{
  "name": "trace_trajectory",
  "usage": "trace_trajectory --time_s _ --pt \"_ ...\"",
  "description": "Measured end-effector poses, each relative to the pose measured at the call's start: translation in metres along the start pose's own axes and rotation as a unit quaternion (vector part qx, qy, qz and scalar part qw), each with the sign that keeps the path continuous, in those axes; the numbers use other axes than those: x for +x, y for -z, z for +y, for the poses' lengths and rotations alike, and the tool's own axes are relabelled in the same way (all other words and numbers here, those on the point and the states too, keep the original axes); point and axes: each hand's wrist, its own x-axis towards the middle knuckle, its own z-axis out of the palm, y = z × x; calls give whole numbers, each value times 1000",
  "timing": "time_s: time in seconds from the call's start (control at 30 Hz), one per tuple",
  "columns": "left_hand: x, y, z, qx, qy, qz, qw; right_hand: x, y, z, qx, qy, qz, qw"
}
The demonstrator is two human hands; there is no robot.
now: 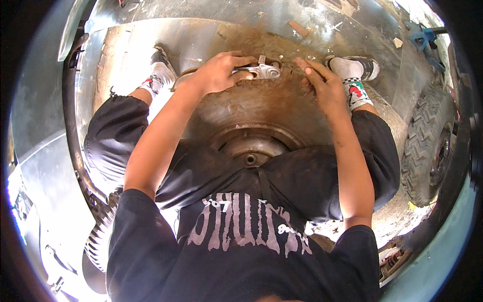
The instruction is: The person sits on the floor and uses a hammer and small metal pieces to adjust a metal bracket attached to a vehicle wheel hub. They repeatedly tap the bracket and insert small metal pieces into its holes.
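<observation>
My left hand (217,74) is closed round a silver metal part (269,72), its thumb and forefinger on the near end. Round holes and a short upright tab show on that part; my palm hides much of the rest. Across from it, my right hand (324,85) pinches a small reddish-brown flat scrap (302,63), which looks like sandpaper. A gap separates the scrap from the metal part. Below both hands, between my legs, lies a large brown, worn round metal piece (251,145) with a hole at its hub.
A knobbly tyre (420,146) stands at the right. Beyond my feet, another reddish-brown scrap (299,28) lies on the metal-sheeted floor (241,12). At the far right is a blue tool (422,38). A toothed round part (100,236) sits at the lower left.
</observation>
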Motion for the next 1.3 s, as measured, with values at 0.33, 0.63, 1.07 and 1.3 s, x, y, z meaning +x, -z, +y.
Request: trace_trajectory --time_s 0.33,0.63,1.07,1.3 --pt "27 16 29 -151 173 -176 957 -27 -2 -36 80 0 -10 997" --pt "22 -23 1 -33 78 3 996 -21 -2 -32 97 -41 -11 994" --pt "-8 -35 -2 169 19 152 974 -21 2 -31 79 -41 4 996" --pt "-17 -30 -32 166 84 69 980 -17 -3 -46 85 -11 -17 996"
